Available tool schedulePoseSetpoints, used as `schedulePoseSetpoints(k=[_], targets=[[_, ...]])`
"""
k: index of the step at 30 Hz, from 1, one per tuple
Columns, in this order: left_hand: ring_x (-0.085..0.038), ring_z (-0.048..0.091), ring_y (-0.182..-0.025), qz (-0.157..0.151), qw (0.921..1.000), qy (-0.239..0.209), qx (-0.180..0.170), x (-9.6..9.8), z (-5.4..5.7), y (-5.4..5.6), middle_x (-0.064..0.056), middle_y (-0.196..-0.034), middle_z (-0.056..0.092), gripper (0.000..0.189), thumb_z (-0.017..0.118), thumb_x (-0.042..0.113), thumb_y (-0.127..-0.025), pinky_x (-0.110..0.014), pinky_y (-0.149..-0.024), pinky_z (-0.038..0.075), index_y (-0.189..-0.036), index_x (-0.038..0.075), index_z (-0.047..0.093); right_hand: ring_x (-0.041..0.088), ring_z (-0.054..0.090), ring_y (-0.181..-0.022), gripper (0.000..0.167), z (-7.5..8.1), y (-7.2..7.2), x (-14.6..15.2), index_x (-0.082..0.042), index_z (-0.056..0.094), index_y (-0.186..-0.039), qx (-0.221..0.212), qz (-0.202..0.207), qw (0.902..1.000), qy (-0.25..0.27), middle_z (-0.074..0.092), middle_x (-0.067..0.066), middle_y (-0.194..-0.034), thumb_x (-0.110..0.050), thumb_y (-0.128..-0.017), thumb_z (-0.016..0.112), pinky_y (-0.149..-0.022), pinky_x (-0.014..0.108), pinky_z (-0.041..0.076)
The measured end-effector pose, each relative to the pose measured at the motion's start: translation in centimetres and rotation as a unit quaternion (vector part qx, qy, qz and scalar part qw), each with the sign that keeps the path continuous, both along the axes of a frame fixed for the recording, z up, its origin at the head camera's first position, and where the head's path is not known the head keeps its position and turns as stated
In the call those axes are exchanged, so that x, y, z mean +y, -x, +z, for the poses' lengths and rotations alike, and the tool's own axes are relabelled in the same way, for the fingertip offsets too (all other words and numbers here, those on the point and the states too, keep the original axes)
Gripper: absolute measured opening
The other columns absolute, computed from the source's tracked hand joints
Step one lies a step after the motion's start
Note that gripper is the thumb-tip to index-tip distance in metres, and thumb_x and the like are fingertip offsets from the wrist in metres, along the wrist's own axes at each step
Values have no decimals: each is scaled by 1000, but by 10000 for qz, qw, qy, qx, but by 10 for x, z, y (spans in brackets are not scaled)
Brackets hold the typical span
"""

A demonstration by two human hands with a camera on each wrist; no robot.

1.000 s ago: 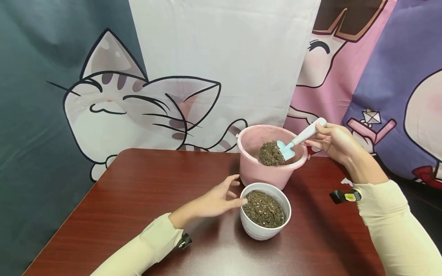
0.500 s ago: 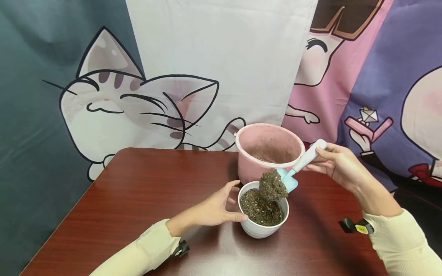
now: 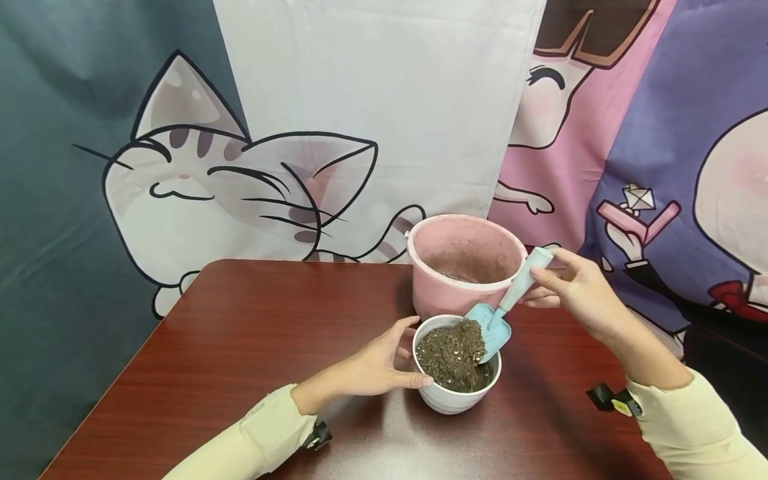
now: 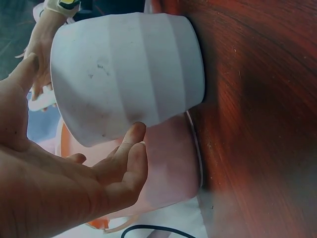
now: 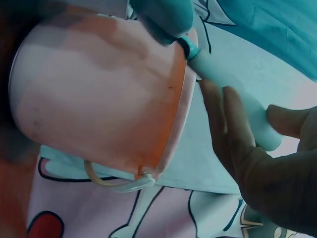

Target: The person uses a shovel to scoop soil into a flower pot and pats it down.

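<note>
My right hand (image 3: 582, 290) grips the pale handle of a small light-blue garden trowel (image 3: 496, 331). The trowel's blade tilts steeply down over the right rim of a white flower pot (image 3: 449, 402), and soil (image 3: 450, 360) lies in a mound against it. In the right wrist view thumb and fingers hold the trowel handle (image 5: 237, 94) near its end. My left hand (image 3: 375, 363) rests beside the pot, thumb at the rim and relaxed fingers along its left side. The left wrist view shows a fingertip against the ribbed wall of the pot (image 4: 129, 74).
A pink bucket (image 3: 437, 298) stands right behind the pot, soil traces inside it. Both are on a reddish-brown wooden table (image 3: 270, 320). A printed cartoon cloth (image 3: 384, 80) hangs behind the table's far edge.
The trowel has come from above the bucket forward to the pot and has tipped, its load of soil sliding into the pot. My left hand has stayed at the pot.
</note>
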State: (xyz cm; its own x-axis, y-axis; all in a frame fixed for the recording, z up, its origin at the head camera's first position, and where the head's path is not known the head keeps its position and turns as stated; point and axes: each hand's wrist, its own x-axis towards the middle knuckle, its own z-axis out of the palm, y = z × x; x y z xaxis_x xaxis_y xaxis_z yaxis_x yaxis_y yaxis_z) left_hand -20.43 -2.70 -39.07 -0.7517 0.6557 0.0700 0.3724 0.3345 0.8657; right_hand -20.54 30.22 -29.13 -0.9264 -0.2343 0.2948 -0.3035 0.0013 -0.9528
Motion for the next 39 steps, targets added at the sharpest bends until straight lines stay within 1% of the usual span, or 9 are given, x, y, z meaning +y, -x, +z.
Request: schedulePoseSetpoints(k=[3,5,11,14,17,23,29,35,39], targets=[[-30,62,-112,-14,10000,-24,10,1,-1,0,-16,-144,44,97,83,29,-82,-42,-89,53,-154,7,22,22,74,-71,18,1,-4,-6,-8,58,-113,660,-194,9948,-752,74,4,-89,3,-100,54,-58,40,59],[-27,62,-111,-14,10000,-16,12,2,-1,0,-15,-142,45,96,83,29,-82,-41,-88,53,-154,7,23,18,73,-72,20,1,-8,-11,-3,55,-116,1170,-334,9844,-1273,73,1,-90,5,-99,53,-55,39,58],[-24,63,-107,-4,10000,-18,66,2,-1,-1,-15,-141,46,95,83,29,-82,-41,-87,53,-153,7,25,10,61,-58,30,3,-17,-23,3,51,-120,2857,-435,9257,-2442,64,-3,-93,7,-93,62,-50,25,52],[-23,63,-105,0,9999,-14,132,2,-2,0,-15,-139,46,94,83,28,-82,-39,-86,53,-152,5,26,7,60,-57,30,8,-16,-28,5,52,-120,3360,-213,9100,-2420,64,-4,-99,1,-94,65,-50,21,50],[-23,63,-104,-3,9999,-13,165,2,-2,0,-15,-138,47,94,83,28,-82,-39,-85,53,-152,5,26,7,60,-62,28,11,-13,-34,8,51,-117,3532,-77,9081,-2249,65,-3,-104,-6,-97,63,-52,20,50],[-29,63,-108,-15,9999,35,138,2,-3,0,-16,-142,45,94,83,29,-82,-42,-87,53,-152,5,26,5,56,-58,30,5,-5,-44,8,51,-115,3700,250,9045,-2107,64,-1,-93,-15,-99,62,-51,19,47],[-31,63,-109,4,10000,-35,76,2,-5,1,-15,-140,47,94,83,27,-82,-43,-88,53,-152,5,26,5,57,-59,29,3,0,-47,9,49,-115,3689,391,9069,-1997,68,8,-94,-10,-98,62,-47,19,46],[-29,63,-107,-39,9999,-86,84,3,-7,3,-15,-140,47,92,83,26,-82,-41,-89,53,-151,3,27,3,61,-61,27,9,1,-52,8,49,-116,3841,532,8944,-2230,73,10,-93,-6,-97,62,-49,16,46],[-27,63,-107,-21,9999,-64,91,3,-6,3,-14,-140,47,91,83,27,-82,-41,-89,53,-151,4,27,6,68,-72,26,10,1,-52,6,51,-114,3948,562,8855,-2385,73,8,-92,-12,-99,61,-59,17,50]])
